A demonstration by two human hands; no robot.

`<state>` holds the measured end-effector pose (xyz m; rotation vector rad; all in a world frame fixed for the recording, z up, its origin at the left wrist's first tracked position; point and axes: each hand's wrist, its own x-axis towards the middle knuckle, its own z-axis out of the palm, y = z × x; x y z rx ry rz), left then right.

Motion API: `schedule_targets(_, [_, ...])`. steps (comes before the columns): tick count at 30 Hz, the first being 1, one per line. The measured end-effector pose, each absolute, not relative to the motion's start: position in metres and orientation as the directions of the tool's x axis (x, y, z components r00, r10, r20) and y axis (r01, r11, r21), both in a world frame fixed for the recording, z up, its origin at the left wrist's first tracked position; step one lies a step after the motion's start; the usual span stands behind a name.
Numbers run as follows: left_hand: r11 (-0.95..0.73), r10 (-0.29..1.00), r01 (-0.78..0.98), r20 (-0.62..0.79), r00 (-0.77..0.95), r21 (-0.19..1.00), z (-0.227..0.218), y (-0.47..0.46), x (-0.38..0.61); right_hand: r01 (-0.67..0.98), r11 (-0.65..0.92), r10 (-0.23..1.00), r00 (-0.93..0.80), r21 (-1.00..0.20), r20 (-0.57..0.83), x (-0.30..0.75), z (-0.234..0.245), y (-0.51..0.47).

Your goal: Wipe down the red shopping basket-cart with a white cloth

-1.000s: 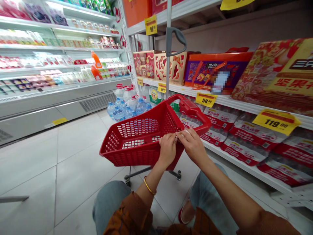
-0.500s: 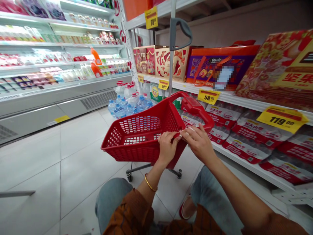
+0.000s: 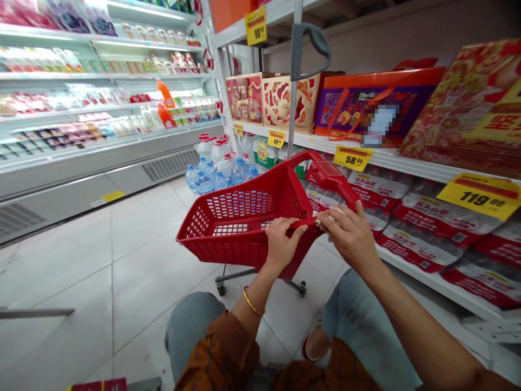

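Beside a shelf (image 3: 407,166), left hand (image 3: 280,243) and right hand (image 3: 349,234) at a cart (image 3: 244,251)

Ahead of the person's knees, the red cart stands just beyond the hands, its basket reaching away to the left and its handle (image 3: 332,176) rising ahead of the right hand. The left hand is folded over the near rim (image 3: 240,235), fingers on top, thumb along the edge, pinching it. The right hand sits where the handle's near end meets the basket, its fingers bunched around a white scrap (image 3: 325,218) and pressing it against the red plastic.

Most of the scrap is covered by those fingers, and what it is made of cannot be told. The hands and left forearm hide part of the cart's near end and frame. Behind the handle, the water packs (image 3: 378,187) are partly blocked. On the shelf, a pixelated patch covers part of the purple box (image 3: 337,108); the patterned box (image 3: 456,108) runs out of view at the right. At the bottom edge, a red item (image 3: 100,385) is cut off and hard to identify
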<state>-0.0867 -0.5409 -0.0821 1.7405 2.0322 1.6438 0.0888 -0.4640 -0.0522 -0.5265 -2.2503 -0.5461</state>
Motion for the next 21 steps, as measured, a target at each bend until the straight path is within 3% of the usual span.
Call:
schedule_targets(12, [-0.125,0.712,0.730,0.573,-0.405,0.672,-0.080,-0.543,-0.084,0.598,0.797,0.284,-0.497,0.086,0.820,0.075,-0.060,-0.477])
schedule_targets(21, [-0.121,0.725,0.766,0.583,-0.366,0.631,-0.083,-0.545,-0.092,0.543,0.825,0.212,-0.553,0.156,0.806,0.055,-0.070,-0.485])
